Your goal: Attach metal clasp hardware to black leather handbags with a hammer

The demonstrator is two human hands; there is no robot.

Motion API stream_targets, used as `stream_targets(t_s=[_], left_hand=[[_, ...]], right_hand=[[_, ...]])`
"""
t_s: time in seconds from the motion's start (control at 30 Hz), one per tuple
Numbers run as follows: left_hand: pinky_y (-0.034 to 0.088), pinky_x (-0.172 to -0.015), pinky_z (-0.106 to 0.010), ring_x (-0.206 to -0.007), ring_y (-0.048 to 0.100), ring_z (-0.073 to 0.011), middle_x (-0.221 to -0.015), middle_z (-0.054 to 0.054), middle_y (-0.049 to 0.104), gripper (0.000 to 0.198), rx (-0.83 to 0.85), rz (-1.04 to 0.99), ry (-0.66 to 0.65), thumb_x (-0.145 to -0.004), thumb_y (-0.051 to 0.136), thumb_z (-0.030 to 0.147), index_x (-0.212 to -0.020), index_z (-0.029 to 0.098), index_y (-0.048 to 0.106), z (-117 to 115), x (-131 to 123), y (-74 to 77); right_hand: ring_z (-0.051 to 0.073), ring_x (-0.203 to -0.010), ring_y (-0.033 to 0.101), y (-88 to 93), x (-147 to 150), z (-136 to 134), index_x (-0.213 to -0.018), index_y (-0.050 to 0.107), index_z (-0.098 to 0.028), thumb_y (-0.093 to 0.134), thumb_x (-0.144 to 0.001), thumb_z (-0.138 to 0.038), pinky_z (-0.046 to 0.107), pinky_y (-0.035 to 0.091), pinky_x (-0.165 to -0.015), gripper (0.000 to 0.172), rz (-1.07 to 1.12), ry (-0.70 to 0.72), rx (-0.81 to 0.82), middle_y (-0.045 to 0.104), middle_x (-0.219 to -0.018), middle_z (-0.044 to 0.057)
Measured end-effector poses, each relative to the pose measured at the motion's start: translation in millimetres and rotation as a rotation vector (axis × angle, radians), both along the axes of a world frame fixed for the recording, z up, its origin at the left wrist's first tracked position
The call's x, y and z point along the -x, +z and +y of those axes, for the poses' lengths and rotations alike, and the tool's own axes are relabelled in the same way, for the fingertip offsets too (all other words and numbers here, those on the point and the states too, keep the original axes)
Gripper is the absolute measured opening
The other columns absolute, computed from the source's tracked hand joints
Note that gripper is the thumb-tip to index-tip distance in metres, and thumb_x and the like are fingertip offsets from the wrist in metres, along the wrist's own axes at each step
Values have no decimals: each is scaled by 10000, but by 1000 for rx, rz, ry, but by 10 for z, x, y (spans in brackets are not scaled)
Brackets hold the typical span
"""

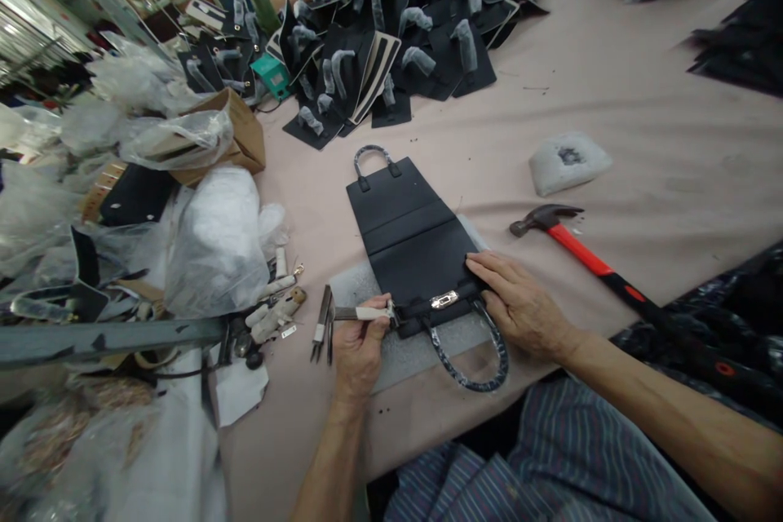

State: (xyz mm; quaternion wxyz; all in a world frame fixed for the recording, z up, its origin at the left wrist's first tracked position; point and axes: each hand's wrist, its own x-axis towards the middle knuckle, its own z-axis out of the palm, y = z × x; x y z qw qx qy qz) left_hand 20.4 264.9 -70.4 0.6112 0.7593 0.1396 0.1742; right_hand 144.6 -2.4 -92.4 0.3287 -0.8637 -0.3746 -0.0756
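Your left grip [360, 347] is closed around one white-handled tool [370, 313] and your right grip [519, 302] lies open on one black leather handbag [407, 241], which sits on the table [642, 147] atop a grey foam sheet [397, 359], well apart from one plastic-draped cardboard box [248, 130], left of one red-handled hammer [578, 249], with one metal clasp [444, 299] on its flap.

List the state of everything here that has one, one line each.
Left hand: gripping a white-handled tool.
White-handled tool: tip against the bag's clasp end.
Right hand: pressed flat on the bag.
Black leather bag: lying flat on foam.
Metal clasp: attached to the bag.
Lower bag handle: wrapped in clear plastic.
Hammer: lying on the table, untouched.
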Motion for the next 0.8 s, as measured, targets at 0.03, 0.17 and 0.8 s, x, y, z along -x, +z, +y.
stream_targets(t_s=[0.03, 0.17, 0.8], left_hand=[[550, -1009, -413, -1069, 718, -263, -1109, -101, 772, 236, -2, 3, 3, -900, 702, 372, -1025, 183, 763, -1, 3, -5], [537, -1011, -399, -1069, 706, -240, -1122, -98, 758, 273, 97, 10, 126, -881, 723, 413, -1013, 175, 750, -61, -12, 12], [582, -708, -312, -912, 629, -163, -1302, -81, 638, 311, 943, 92, 249, -696, 886, 373, -862, 163, 727, -280, -264, 402]], right_hand=[[319, -1378, 493, -5, -4, -2, -1469, 509, -160, 458, -931, -155, 569, 427, -1157, 540, -1, 2, 1, 553, -1471, 147], [306, -1383, 492, 5, -28, -45, -1459, 513, -184, 461, -941, -161, 562, 420, -1161, 522, 46, 21, -36, 557, -1471, 132], [265, -978, 736, 194, 805, -341, -965, 697, -227, 781, -733, -418, 405, 615, -870, 312, 976, -857, -1062, 763, -1045, 81]])
